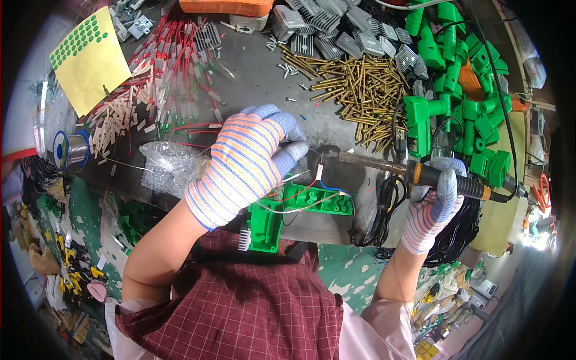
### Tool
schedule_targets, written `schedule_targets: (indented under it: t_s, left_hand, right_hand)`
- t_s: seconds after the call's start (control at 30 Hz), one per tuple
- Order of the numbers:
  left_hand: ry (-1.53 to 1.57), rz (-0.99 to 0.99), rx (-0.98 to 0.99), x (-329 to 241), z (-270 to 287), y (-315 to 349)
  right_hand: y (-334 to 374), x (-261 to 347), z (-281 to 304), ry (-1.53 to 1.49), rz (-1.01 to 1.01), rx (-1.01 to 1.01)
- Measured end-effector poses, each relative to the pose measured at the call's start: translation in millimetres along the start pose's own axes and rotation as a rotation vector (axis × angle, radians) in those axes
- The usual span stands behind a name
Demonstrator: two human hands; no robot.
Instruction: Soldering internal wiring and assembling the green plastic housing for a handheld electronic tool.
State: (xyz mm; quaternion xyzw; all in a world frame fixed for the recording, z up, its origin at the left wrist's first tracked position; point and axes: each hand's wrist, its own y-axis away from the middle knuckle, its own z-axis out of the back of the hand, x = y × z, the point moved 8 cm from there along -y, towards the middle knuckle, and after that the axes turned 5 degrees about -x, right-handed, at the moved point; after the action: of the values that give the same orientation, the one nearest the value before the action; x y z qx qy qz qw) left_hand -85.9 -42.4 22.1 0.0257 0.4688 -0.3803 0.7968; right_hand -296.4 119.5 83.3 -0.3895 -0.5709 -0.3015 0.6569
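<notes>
My right hand, in a striped glove with grey fingers, grips the dark handle of a soldering iron. The iron's tip points left, close to a small white part with red and blue wires. My left hand, gloved alike, pinches a thin solder wire whose end reaches toward that tip. The wire runs back to a solder spool at the left. Below the hands lies an L-shaped green plastic housing with wires across it and a grey finned heat sink at its lower end.
Brass-coloured pins lie heaped behind the iron, with grey heat sinks beyond. Green housings pile up at the right, above a coiled black cable. Red-wired parts, bubble wrap and a yellow sticker sheet are at left.
</notes>
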Motion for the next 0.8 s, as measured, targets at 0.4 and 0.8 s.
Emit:
schedule_targets:
  t_s: [0.4,0.8]
  left_hand:
    - [0.256,0.225,-0.192,-15,64,44]
    - [-0.21,-0.235,-0.217,-67,41,103]
  right_hand:
    - [16,30,52,-0.382,0.13,-0.099]
    - [62,54,8,-0.145,0.276,0.167]
